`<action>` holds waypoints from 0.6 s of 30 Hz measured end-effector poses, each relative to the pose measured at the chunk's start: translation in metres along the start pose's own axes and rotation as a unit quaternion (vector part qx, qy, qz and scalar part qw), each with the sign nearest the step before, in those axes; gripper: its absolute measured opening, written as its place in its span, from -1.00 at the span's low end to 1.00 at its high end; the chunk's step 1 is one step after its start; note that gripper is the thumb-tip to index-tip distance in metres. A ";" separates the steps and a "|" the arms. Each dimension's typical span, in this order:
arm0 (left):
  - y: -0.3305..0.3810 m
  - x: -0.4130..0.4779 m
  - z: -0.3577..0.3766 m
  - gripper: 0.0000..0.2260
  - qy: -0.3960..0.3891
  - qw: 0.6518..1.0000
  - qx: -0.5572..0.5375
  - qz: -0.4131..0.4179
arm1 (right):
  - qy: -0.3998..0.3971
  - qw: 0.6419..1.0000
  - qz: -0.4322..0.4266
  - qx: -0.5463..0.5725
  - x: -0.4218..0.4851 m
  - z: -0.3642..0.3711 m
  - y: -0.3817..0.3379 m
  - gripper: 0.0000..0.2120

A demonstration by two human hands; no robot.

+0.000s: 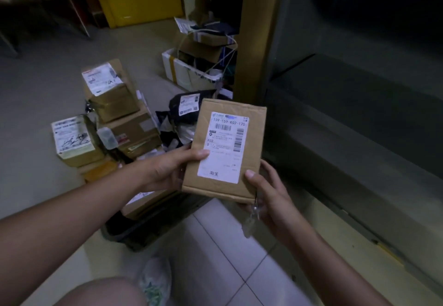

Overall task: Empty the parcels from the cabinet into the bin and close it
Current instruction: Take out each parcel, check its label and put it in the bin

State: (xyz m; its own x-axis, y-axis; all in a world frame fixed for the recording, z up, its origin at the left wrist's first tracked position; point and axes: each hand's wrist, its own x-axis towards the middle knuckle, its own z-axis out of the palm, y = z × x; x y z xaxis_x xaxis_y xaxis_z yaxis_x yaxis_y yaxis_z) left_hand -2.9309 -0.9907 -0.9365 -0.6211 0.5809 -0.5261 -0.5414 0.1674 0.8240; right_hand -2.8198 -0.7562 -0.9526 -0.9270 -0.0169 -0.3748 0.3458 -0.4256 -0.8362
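The step in hand looks like carrying one item across from cabinet to bin. A flat cardboard parcel with a white shipping label is held up at the centre of the view. The left hand grasps its lower left edge, thumb laid across the label and fingers tucked under. The right hand grasps the lower right corner, thumb on the front face and fingers behind. At 3 o'clock from the parcel stands the grey cabinet. At 7 o'clock, low on the tiled floor, sits a dark bin. Stacked boxes rise above it toward 9 and 10 o'clock, with a black mailer bag just beside them at 11. The next move calls for swinging the parcel left and down to a gap in that heap, then letting go with both hands so that it lies flat and topples nothing. The cabinet's inside is too dark to tell whether more parcels wait there, and its door cannot be made out for certain. Most of the bin is covered by its load, so which boxes sit in it and which on the floor is unclear. Something small and blurred, perhaps keys, dangles under the right hand. A white foam box at 12 o'clock holds indistinct clutter.
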 end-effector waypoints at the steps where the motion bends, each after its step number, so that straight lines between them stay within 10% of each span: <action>1: -0.003 -0.004 -0.010 -0.14 0.006 1.000 0.008 -0.004 | -0.015 1.000 0.019 -0.012 0.006 0.004 0.006 -0.28; 10: 0.000 -0.046 -0.090 -0.19 0.053 0.995 0.069 -0.053 | -0.031 0.994 0.033 -0.104 0.079 0.060 0.003 -0.04; 18: -0.002 -0.058 -0.143 -0.27 0.074 0.988 0.087 -0.107 | -0.065 0.965 0.095 -0.235 0.136 0.096 0.010 -0.57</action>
State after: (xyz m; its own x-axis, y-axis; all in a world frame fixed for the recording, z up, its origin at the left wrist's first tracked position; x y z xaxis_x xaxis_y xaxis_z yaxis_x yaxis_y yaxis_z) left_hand -2.9747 -1.1385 -0.9371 -0.5856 0.3974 -0.7065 -0.5719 0.4150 0.7076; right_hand -2.9562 -0.8493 -0.9736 -0.8396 -0.1813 -0.5120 0.5116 0.0528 -0.8576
